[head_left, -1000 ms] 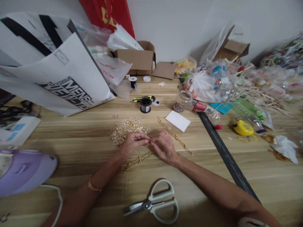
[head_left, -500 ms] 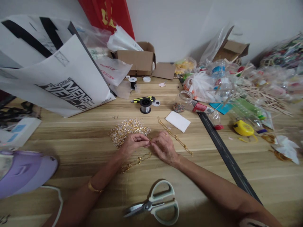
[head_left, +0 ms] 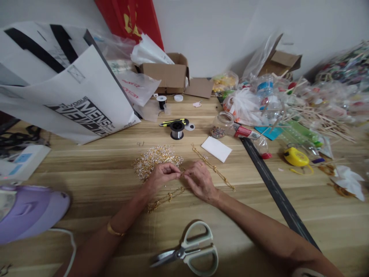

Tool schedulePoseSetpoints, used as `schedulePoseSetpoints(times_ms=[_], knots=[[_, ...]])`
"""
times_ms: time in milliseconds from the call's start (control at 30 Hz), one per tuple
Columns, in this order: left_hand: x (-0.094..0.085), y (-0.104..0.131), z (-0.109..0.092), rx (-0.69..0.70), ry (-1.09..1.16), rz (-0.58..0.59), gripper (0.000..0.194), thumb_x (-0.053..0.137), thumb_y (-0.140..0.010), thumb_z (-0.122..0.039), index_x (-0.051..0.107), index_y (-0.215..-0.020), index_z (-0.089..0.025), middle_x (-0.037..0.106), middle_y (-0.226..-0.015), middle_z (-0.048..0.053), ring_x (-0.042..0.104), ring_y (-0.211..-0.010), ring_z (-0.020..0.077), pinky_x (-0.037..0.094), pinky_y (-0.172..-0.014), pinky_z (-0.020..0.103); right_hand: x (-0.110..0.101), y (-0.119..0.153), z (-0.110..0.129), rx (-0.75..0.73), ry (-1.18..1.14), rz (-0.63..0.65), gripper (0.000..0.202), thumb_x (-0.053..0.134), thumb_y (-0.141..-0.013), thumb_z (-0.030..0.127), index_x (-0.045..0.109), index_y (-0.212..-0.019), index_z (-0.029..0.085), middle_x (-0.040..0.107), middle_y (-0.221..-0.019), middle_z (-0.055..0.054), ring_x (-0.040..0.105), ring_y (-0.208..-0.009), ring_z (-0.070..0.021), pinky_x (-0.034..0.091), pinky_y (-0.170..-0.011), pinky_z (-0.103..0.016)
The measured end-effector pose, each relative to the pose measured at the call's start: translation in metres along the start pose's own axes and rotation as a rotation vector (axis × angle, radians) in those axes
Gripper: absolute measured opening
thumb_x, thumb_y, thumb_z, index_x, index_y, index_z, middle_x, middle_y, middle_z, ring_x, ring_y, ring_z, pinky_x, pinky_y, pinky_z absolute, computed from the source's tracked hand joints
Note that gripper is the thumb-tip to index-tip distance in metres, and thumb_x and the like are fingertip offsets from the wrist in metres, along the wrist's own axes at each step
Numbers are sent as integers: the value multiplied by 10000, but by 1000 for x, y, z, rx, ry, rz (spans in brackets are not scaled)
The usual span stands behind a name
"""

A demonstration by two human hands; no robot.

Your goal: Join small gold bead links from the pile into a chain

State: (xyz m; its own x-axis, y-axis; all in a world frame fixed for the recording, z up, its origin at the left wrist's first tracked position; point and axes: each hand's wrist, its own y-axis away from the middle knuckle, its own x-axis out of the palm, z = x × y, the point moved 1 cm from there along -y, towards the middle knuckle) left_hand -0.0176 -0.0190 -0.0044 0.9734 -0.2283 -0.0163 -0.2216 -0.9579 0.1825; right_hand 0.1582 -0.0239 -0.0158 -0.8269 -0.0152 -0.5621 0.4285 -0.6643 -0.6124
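My left hand (head_left: 165,175) and my right hand (head_left: 200,181) meet fingertip to fingertip over the wooden table. Each pinches at a tiny gold-coloured piece between them, too small to make out. Beside my left hand lies a pile of gold and clear beads (head_left: 152,158). One gold chain (head_left: 215,168) stretches out to the right of my right hand, and another gold chain (head_left: 166,199) lies below my left hand. Scissors with pale handles (head_left: 190,250) rest nearer to me.
Behind the hands are a wire spool (head_left: 177,130), a yellow-black cutter (head_left: 170,122) and a white card (head_left: 216,149). A jar of beads (head_left: 221,125), a yellow tape measure (head_left: 296,157) and plastic bottles stand right. A large white bag (head_left: 72,92) and a purple object (head_left: 34,211) are left.
The fingertips of both hands have drawn slightly apart, and a small gold-coloured bit now shows between them. The view has shifted very slightly.
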Motion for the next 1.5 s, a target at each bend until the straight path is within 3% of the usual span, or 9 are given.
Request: schedulePoseSetpoints(times_ms=[733,1500], knots=[[0,-1,2,-59,81,14,140,739,-585,-177,694,-709,-134,694,-646,11,615,-607,128,477,-648,246,2,1,-3,-16,-9,-4,49,509,-849,179,548,-873,199,583,-787,-41,504,-748,-175,393,-735,-362],[0,-2,5,10,29,53,108,713,-628,-151,700,-734,-134,707,-698,11,621,-649,111,464,-641,205,2,2,-3,13,-8,16,33,513,-848,179,535,-861,201,572,-775,-35,498,-741,-168,383,-763,-360]])
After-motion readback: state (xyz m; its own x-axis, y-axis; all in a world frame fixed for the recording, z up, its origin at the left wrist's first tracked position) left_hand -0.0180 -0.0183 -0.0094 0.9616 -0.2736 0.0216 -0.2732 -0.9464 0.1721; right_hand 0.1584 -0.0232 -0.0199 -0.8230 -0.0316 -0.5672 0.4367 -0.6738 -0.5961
